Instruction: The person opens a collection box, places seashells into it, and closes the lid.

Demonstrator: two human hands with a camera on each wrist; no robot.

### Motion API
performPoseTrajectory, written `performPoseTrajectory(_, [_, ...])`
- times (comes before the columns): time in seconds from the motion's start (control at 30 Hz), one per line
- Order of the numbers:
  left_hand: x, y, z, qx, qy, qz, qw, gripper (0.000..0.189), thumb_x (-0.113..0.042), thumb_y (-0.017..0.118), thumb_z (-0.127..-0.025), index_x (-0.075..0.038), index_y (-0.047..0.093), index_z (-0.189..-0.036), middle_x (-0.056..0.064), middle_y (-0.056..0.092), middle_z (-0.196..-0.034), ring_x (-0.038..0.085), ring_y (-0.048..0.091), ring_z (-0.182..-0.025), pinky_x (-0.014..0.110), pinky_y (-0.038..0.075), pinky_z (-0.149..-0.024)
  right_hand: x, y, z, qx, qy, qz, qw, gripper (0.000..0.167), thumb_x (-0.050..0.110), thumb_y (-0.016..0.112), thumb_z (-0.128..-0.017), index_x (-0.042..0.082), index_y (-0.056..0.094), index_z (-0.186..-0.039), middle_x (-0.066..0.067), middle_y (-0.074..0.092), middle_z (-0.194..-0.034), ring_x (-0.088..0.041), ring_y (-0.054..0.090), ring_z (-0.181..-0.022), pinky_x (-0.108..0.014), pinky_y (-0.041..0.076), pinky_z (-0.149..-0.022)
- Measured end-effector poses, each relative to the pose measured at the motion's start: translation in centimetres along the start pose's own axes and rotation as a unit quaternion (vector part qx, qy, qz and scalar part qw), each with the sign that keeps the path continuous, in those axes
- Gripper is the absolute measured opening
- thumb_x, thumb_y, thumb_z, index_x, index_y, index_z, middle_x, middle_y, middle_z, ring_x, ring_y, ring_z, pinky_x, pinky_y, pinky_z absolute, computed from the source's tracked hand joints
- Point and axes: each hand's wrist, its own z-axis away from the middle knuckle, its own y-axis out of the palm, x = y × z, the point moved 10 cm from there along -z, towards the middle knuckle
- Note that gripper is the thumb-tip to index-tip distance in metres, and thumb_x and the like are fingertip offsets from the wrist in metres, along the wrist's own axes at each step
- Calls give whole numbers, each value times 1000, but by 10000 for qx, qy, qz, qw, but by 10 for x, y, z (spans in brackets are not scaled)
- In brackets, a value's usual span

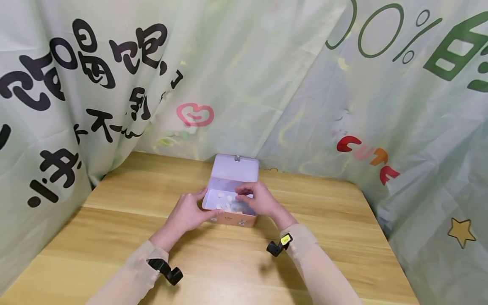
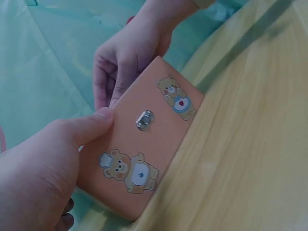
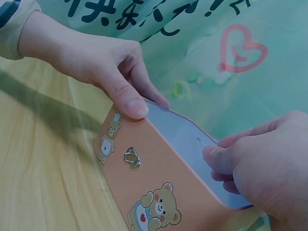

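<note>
A hinged tin box (image 1: 228,219), orange outside with printed bears and lavender inside, stands on the table with its lid (image 1: 236,168) raised. Several small white pieces (image 1: 229,198) lie on its floor. My left hand (image 1: 189,213) grips the box's left end, thumb over the front rim and fingers along the side. The right hand (image 1: 259,198) reaches over the right end, fingers bent and thumb close to the index finger. In the right wrist view, the right fingertips (image 3: 214,155) dip inside the rim; whether they hold a piece I cannot tell.
The wooden tabletop (image 1: 228,271) surrounds the box. Behind the raised lid hangs a printed cloth curtain (image 1: 236,84), which also runs down both sides of the table. A silver clasp (image 2: 144,120) sits on the box's front. Each wrist wears a small black camera (image 1: 167,271).
</note>
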Motion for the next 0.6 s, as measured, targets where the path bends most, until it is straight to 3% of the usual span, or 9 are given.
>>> performPoseTrajectory(0.07, [-1,0,-3,66,55,-83,9999,108,-69,87,-77,5,55,-148,36,68,-118,5,26,-42,31,39,-44,-1,-2,1,-20,11,-53,10000,22,2,77,-97,-7,76,-117,-14,77,-108,-22,73,-98,-43,58,-93])
performPoseTrajectory(0.17, [-2,-2,-8,278,13,-110,9996,105,-72,84,-77,-1,57,-150,31,68,-125,6,30,-39,30,39,-43,-4,-3,3,40,16,-49,10000,22,4,76,-98,-6,76,-117,-10,78,-107,-20,72,-98,-41,58,-94])
performPoseTrajectory(0.3, [-12,-15,-25,410,31,-60,9991,101,-76,80,-78,-6,62,-148,28,75,-108,8,36,-36,34,46,-45,-5,-12,4,-58,-45,-38,10000,22,6,76,-99,-5,76,-118,-10,77,-110,-21,72,-100,-40,57,-95])
performPoseTrajectory(0.37, [-18,-25,-37,337,99,-111,9993,99,-76,79,-79,-4,64,-145,30,69,-125,10,40,-43,37,54,-59,-5,-20,3,-185,-59,-14,9998,21,5,75,-99,-4,76,-118,-10,77,-111,-22,72,-102,-42,57,-95])
performPoseTrajectory(0.4, [-20,-29,-43,319,88,-96,9994,97,-74,79,-81,-3,64,-144,32,69,-123,14,44,-44,39,57,-67,-6,-25,3,-247,-46,-5,9997,21,5,76,-99,-3,76,-118,-11,77,-111,-23,72,-103,-42,58,-95])
performPoseTrajectory(0.5, [-22,-39,-62,248,102,-13,9996,90,-66,81,-85,1,64,-143,30,62,-135,26,72,-74,47,58,-92,-10,-40,1,-426,58,61,9991,21,6,75,-99,-3,76,-119,-11,77,-113,-26,72,-105,-44,58,-94])
performPoseTrajectory(0.6, [-19,-42,-80,302,53,224,9993,81,-56,80,-91,4,64,-141,27,63,-137,38,70,-115,50,53,-103,-18,-57,0,-626,238,135,9977,23,6,74,-100,-5,74,-120,-13,76,-114,-30,71,-106,-44,59,-93])
